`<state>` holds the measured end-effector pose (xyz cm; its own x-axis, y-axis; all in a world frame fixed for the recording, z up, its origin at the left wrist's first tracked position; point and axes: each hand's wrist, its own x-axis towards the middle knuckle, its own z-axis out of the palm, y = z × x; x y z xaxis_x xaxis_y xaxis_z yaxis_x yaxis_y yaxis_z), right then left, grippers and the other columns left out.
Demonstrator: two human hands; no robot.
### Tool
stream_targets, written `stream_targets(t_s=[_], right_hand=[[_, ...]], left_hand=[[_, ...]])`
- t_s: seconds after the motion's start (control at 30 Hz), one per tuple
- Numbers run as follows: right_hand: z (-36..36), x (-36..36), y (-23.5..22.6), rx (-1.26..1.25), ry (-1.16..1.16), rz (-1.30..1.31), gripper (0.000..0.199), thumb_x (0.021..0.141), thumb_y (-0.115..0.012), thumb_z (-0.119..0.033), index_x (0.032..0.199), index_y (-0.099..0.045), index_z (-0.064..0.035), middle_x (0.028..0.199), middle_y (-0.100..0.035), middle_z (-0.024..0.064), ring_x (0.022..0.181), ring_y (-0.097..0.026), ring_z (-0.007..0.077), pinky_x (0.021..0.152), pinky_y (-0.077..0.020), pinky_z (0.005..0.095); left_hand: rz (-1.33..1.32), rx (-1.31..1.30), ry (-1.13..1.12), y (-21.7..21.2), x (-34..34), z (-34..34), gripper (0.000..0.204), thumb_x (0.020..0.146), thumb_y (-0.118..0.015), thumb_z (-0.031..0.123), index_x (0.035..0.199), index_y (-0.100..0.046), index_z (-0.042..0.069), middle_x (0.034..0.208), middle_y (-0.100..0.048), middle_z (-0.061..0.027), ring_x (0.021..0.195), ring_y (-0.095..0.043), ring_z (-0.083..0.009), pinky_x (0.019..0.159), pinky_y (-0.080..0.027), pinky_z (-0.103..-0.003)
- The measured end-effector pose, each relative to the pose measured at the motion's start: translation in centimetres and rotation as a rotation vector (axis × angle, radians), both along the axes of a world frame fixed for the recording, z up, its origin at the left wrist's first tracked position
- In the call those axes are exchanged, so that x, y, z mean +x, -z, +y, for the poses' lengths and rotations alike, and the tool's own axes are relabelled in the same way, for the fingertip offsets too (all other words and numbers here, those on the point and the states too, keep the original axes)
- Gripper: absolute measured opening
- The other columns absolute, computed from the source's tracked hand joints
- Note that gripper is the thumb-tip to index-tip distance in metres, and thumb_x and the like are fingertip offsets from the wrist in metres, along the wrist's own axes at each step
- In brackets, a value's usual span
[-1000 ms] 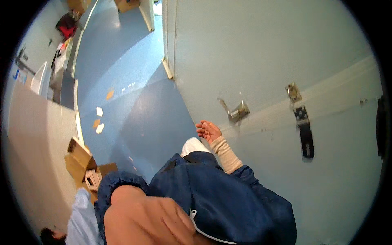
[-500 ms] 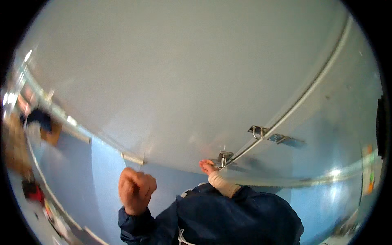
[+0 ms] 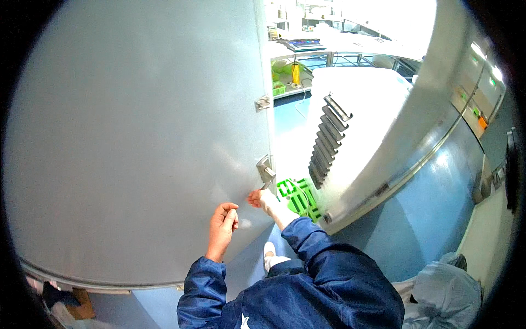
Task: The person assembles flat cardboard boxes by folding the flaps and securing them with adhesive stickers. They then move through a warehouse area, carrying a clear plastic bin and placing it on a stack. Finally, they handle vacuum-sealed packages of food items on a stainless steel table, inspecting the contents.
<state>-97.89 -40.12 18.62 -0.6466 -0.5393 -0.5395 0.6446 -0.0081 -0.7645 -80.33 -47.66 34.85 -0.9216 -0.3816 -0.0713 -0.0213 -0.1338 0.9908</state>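
door (image 3: 137, 137) now swung open, room visible at 1 o'clock | right hand (image 3: 262, 199) gripping door handle (image 3: 266, 171), arm extended | left hand (image 3: 222, 225) loosely curled, empty, at door face

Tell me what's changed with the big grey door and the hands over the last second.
The grey door has swung open, and through the gap a green crate and a louvred white cabinet now show. The left hand has come up beside the door face, loosely curled, holding nothing. The right hand remains at the metal door handle, just below it as before.
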Motion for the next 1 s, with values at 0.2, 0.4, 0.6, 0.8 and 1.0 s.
stream_targets(t_s=[0.2, 0.4, 0.6, 0.8, 1.0], right_hand=[[-10.1, -6.8, -0.5, -0.028, -0.163, -0.154, 0.016, 0.079, -0.046, -0.013, 0.081, -0.058, -0.0012, 0.084, -0.063, 0.0146, 0.075, -0.062, 0.0251, 0.065, -0.0480, 0.0343], [-19.0, -12.2, 4.6, -0.449, -0.101, -0.186, 0.013, 0.071, -0.061, -0.018, 0.074, -0.053, -0.0075, 0.064, -0.057, 0.0062, 0.058, -0.058, 0.0183, 0.048, -0.0466, 0.0289], [-20.7, -14.3, 5.0, -0.077, -0.441, -0.276, 0.021, 0.078, -0.050, -0.012, 0.099, -0.048, -0.0077, 0.072, -0.055, 0.0044, 0.050, -0.048, 0.0145, 0.048, -0.0455, 0.0274], [-12.5, -23.3, 10.2, 0.076, 0.027, -0.035, 0.025, 0.081, -0.050, -0.011, 0.103, -0.049, 0.0018, 0.084, -0.060, 0.0133, 0.067, -0.058, 0.0185, 0.060, -0.0482, 0.0295], [0.9, -21.5, 18.5, 0.293, 0.398, -0.065, 0.022, 0.081, -0.045, -0.019, 0.069, -0.055, -0.0039, 0.063, -0.058, 0.0090, 0.050, -0.051, 0.0176, 0.047, -0.0409, 0.0278]], left_hand=[[0.028, -0.082, 0.035, 0.9, -8.8, -8.2, 0.010, 0.087, -0.044, 0.012, 0.093, -0.050, 0.008, 0.066, -0.046, 0.0029, 0.056, -0.041, -0.0037, 0.050, -0.034, -0.017], [0.005, -0.064, 0.085, 0.9, -19.5, -12.3, 0.013, 0.085, -0.046, 0.010, 0.096, -0.050, 0.005, 0.074, -0.050, 0.0012, 0.062, -0.045, -0.0046, 0.056, -0.038, -0.018], [0.039, -0.685, 0.066, 6.4, -29.9, -21.3, 0.018, 0.079, -0.052, 0.011, 0.096, -0.051, 0.005, 0.086, -0.051, -0.0049, 0.071, -0.050, -0.0131, 0.064, -0.042, -0.026], [-0.154, -1.274, 0.054, 8.3, -40.2, -28.2, 0.028, 0.075, -0.051, 0.019, 0.099, -0.053, 0.004, 0.100, -0.051, -0.0146, 0.100, -0.044, -0.0315, 0.087, -0.032, -0.042], [-0.676, -1.596, 0.164, 13.6, -47.0, -37.5, 0.025, 0.073, -0.051, 0.020, 0.095, -0.060, 0.009, 0.102, -0.053, -0.0118, 0.102, -0.046, -0.0283, 0.087, -0.031, -0.043]])
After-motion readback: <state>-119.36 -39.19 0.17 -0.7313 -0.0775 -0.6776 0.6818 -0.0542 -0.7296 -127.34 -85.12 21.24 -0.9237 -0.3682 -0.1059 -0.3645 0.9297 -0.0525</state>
